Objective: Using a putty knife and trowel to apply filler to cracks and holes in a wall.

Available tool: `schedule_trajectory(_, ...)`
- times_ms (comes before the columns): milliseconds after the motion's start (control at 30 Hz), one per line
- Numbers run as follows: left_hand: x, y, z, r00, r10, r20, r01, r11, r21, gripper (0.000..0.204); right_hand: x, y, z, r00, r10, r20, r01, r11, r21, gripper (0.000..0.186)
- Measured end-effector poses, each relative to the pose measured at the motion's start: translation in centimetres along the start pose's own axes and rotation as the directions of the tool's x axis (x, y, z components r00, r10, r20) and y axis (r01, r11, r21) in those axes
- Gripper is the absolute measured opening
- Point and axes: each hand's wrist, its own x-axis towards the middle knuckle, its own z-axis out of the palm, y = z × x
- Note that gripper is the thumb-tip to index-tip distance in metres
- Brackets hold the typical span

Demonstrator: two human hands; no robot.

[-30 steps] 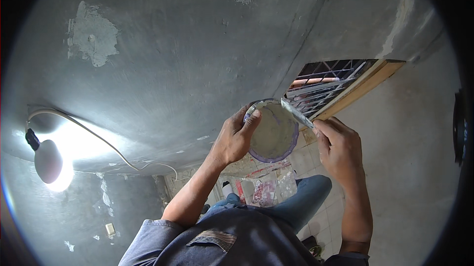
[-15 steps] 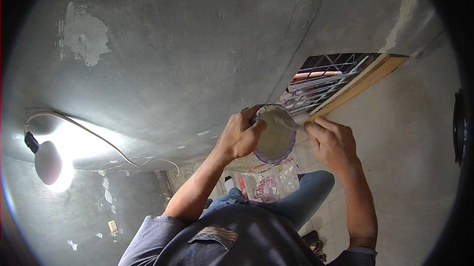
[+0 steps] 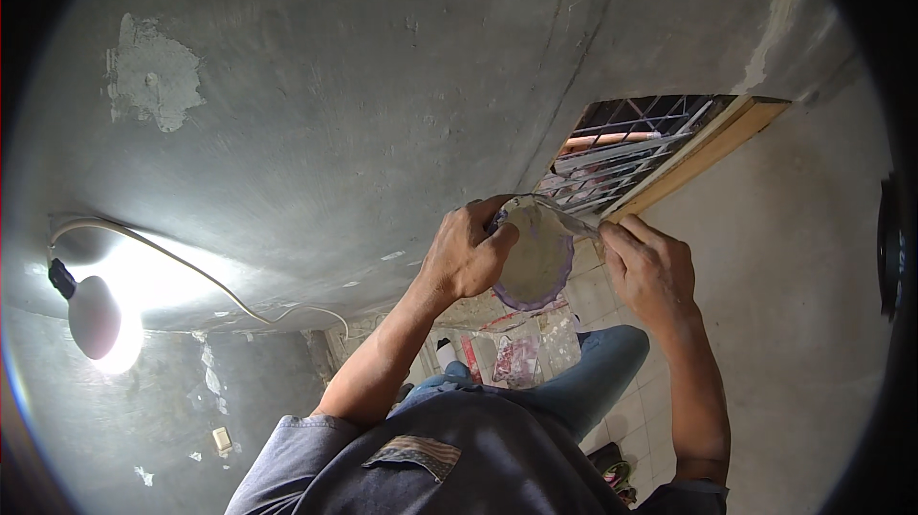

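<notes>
My left hand [image 3: 469, 252] grips a round tub with a scalloped, purplish rim [image 3: 524, 306], thumb over the near edge and fingers round the outside. Pale, putty-like paste coats its inside. In my right hand [image 3: 650, 264] is the end of a putty knife [image 3: 574, 223], pinched between thumb and fingers. Its thin grey blade lies at the tub's upper right rim. The fingers hide most of its handle.
A grey wall [image 3: 335, 104] with pale patches [image 3: 155, 75] rises ahead. At the left, a lit bulb [image 3: 93, 317] hangs on a white cable [image 3: 182, 260]. A barred window [image 3: 622, 147] with a wooden frame [image 3: 712, 156] is at the right. Stained sheets [image 3: 517, 362] lie on the tiled floor.
The putty knife has moved from inside the tub to its upper right rim, drawn slightly right and up with my right hand. My left hand and the tub stay nearly in place.
</notes>
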Motion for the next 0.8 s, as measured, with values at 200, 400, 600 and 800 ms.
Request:
schedule_trajectory(200, 0.0, 0.0, 0.8, 0.998, 0.035, -0.054, -0.026, 0.987, 0.156, 0.057, -1.1, 0.2, -0.6, 0.988, 0.102, 0.116, -0.105, 0.994, 0.022, 0.01)
schedule_trajectory(400, 0.5, 0.1, 1.1, 0.988, 0.141, -0.066, -0.13, 0.98, 0.153, 0.056, -1.2, 0.6, 0.1, 0.993, 0.12, -0.022, -0.12, 0.993, 0.004, 0.006)
schedule_trajectory(600, 0.1, 0.8, 1.4, 0.978, 0.191, -0.081, -0.17, 0.962, 0.215, 0.056, -2.5, -0.1, 0.4, 0.973, 0.221, 0.071, -0.218, 0.975, -0.038, 0.006)
schedule_trajectory(800, -0.1, 0.3, 2.3, 0.93, 0.341, -0.136, -0.3, 0.919, 0.257, 0.053, -3.9, -0.9, 1.2, 0.911, 0.393, 0.127, -0.398, 0.917, 0.023, 0.009)
